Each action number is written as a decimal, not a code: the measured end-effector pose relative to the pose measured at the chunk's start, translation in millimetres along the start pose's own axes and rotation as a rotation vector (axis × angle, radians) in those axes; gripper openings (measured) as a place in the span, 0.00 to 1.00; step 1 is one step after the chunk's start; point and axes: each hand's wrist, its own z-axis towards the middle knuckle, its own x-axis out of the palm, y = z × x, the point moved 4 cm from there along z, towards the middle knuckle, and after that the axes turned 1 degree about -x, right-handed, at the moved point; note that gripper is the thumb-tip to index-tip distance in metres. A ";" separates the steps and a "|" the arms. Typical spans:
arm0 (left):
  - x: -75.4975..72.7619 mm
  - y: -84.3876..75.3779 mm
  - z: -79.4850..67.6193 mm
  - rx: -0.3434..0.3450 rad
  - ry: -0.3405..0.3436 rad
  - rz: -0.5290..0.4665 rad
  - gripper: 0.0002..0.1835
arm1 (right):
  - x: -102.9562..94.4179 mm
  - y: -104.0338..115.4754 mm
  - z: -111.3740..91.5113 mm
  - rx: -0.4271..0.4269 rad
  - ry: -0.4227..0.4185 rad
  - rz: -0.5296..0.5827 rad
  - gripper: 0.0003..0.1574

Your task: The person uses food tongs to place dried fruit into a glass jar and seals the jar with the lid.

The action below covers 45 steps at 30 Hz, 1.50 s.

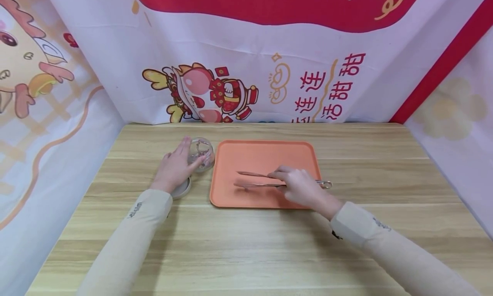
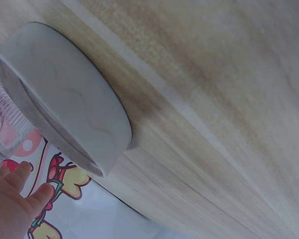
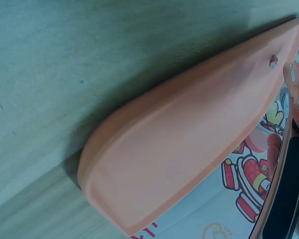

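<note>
My left hand (image 1: 175,167) grips a clear glass jar (image 1: 206,159) at the left of the table, thumb on the near side and fingers on the far side. Small wrapped-looking pieces lie inside the jar. A pale round lid (image 1: 184,189) sits by my left wrist; the left wrist view shows this lid (image 2: 70,99) close up. My right hand (image 1: 298,185) holds metal tongs (image 1: 259,185) over an orange tray (image 1: 265,152), their arms spread and tips pointing left. One small reddish-white piece (image 3: 273,61) lies on the tray in the right wrist view.
The wooden table (image 1: 231,253) carries the tray near its back edge, with the jar just left of it. Behind hangs a printed white and red cloth (image 1: 250,43). More printed cloth (image 1: 34,129) borders the left side.
</note>
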 end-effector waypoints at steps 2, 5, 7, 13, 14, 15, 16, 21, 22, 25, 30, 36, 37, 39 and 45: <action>-0.2 -0.3 0.0 0.003 -0.004 -0.002 0.50 | 1.6 -0.2 -1.3 0.004 0.008 -0.003 0.21; -0.5 -0.4 0.2 0.008 -0.011 -0.005 0.49 | 3.9 -0.5 -3.1 0.012 0.020 -0.012 0.21; -0.5 -0.3 0.4 0.008 -0.011 -0.004 0.49 | 5.0 -1.1 -4.0 0.015 0.026 -0.010 0.21; -0.8 0.0 -0.3 0.000 -0.005 -0.005 0.50 | 5.6 -0.9 -4.8 0.005 0.020 -0.001 0.21; -0.9 -0.1 -0.4 -0.001 -0.004 -0.006 0.50 | 5.8 -1.0 -4.7 0.002 0.019 -0.001 0.21; -0.9 0.0 -0.5 -0.001 -0.002 -0.006 0.50 | 6.2 -1.1 -4.6 -0.002 0.018 -0.001 0.21; -0.9 0.0 -0.6 -0.002 0.000 -0.007 0.50 | 6.5 -1.1 -4.5 -0.005 0.019 0.000 0.20; -0.7 0.4 -0.7 -0.002 0.001 -0.006 0.50 | 8.6 -2.1 -4.3 -0.018 0.025 0.006 0.20; -0.6 0.5 -0.6 -0.002 0.000 -0.005 0.50 | 8.7 -2.0 -4.3 -0.019 0.026 0.009 0.20; 0.0 0.9 0.1 0.000 -0.004 -0.002 0.51 | 9.4 -2.1 -4.1 -0.022 0.030 0.012 0.20; 0.5 1.3 0.9 0.002 -0.009 -0.007 0.50 | 10.6 -1.4 -3.5 -0.016 0.047 0.010 0.20; 0.7 1.5 0.7 0.000 -0.004 -0.005 0.50 | 11.5 -1.3 -3.7 -0.020 0.047 0.007 0.20; 0.7 1.3 0.6 -0.001 -0.004 -0.005 0.50 | 11.7 -1.5 -3.8 -0.021 0.046 0.006 0.20; 0.9 1.3 0.6 -0.001 -0.003 -0.008 0.50 | 11.9 -1.7 -4.0 -0.020 0.046 0.006 0.19; 1.2 1.1 0.6 0.001 -0.004 -0.011 0.50 | 11.6 -0.7 -3.9 -0.011 0.056 0.006 0.18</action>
